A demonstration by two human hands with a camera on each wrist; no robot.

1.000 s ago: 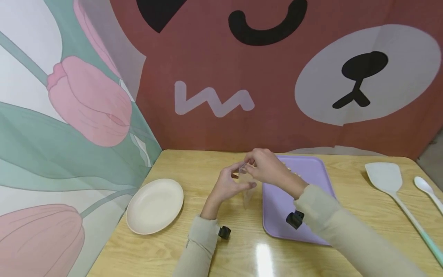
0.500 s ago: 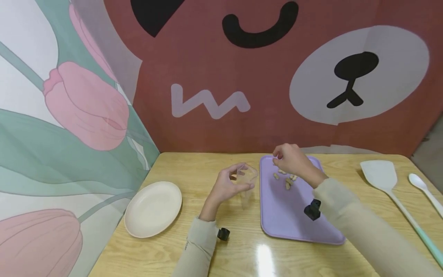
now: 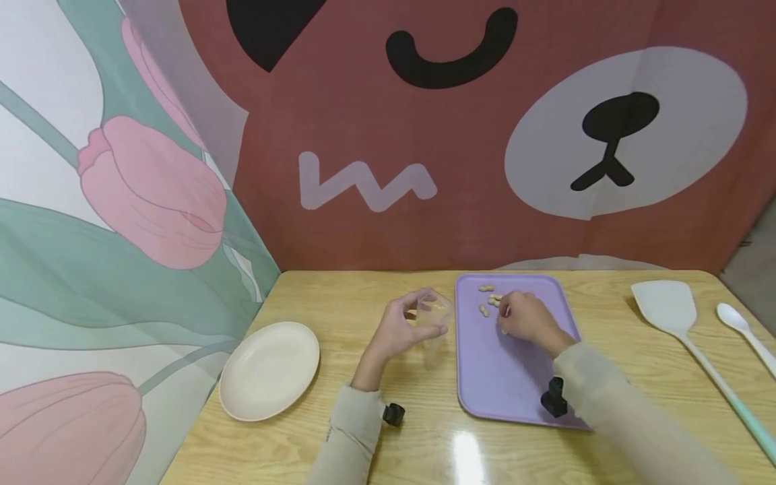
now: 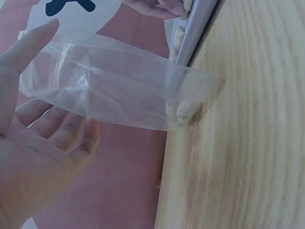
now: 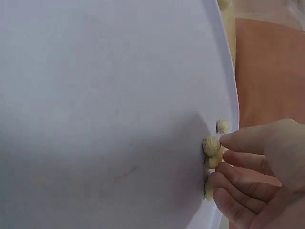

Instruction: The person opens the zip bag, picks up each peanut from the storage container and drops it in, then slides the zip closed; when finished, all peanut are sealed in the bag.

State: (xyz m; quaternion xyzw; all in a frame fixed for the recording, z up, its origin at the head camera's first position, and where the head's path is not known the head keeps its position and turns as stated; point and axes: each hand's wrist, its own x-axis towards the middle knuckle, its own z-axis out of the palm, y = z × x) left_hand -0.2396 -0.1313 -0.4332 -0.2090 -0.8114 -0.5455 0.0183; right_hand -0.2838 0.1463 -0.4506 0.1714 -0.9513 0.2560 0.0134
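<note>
My left hand holds a clear plastic bag by its mouth, thumb on one side and fingers on the other; the left wrist view shows the bag with peanuts in its bottom end, by the wooden table. On the purple tray my right hand reaches down among several peanuts. Close up in the right wrist view, the fingertips of the right hand touch a peanut; whether they grip it, I cannot tell.
A cream plate lies on the table at the left. Right of the tray are a white spatula with a green handle end and a white spoon. A printed cloth hangs behind the table.
My right hand has moved from the bag's mouth rightward over the tray, then down to the peanuts. The left hand has stayed nearly still with the bag.
</note>
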